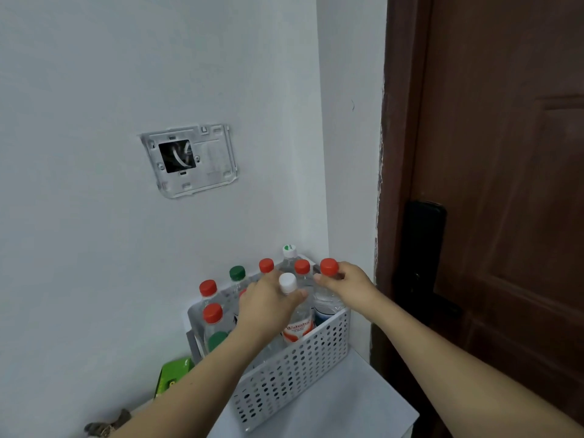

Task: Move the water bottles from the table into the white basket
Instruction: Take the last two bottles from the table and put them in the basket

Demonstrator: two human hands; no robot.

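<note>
As the white basket (294,371) on the counter (357,403) fills with water bottles, the left hand (268,298) grasps a white-capped bottle (295,311) by the neck, while the right hand (347,284) pinches a red-capped bottle (329,270). Both stand inside the basket; next, seemingly, the fingers release.

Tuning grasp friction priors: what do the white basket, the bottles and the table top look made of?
White basket: rigid moulded plastic, matte, judging by its even punched holes. Bottle with white cap: clear thin plastic, glossy, contents showing through; ribbed plastic screw cap. Red-capped bottle: the same clear plastic by its look. Table: smooth white surface, laminate or painted; cannot tell which.
</note>
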